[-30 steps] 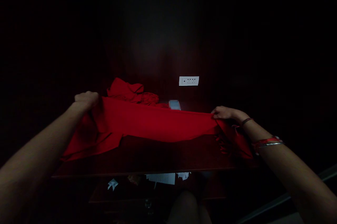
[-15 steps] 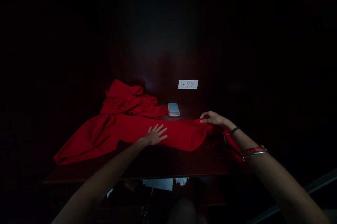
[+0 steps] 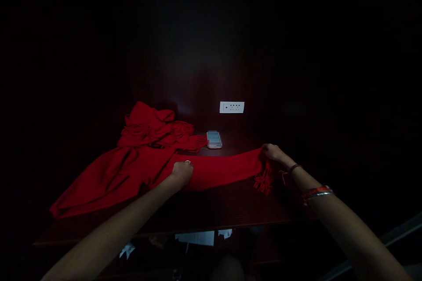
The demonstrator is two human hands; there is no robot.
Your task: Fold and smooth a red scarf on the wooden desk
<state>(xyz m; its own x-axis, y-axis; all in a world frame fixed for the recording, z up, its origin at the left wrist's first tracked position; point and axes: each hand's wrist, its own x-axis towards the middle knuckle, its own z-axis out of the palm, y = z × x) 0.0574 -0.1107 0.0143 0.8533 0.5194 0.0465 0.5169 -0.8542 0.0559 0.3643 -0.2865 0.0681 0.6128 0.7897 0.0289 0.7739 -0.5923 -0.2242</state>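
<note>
A long red scarf [image 3: 220,169] with a fringed end lies across the dark wooden table, its right part pulled fairly flat and its left part loosely creased. My left hand [image 3: 182,173], wearing a ring, is closed on the scarf near its middle; the fingertips are hidden. At the right end, my right hand [image 3: 273,152] grips the scarf's edge, and the red fringe [image 3: 263,180] hangs just below it. Behind the scarf's left part sits a crumpled heap of red fringed cloth [image 3: 150,125].
A phone [image 3: 214,140] lies near the back of the table [image 3: 227,204], beside the heap's fringe. On the dark wall behind is a white socket panel [image 3: 232,107]. Papers [image 3: 198,238] show below the table's front edge. The surroundings are very dark.
My left hand has gone from spread flat to closed and shifted left. My right hand has moved slightly right and down, drawing the scarf's end straight; its fringe now shows beneath the hand.
</note>
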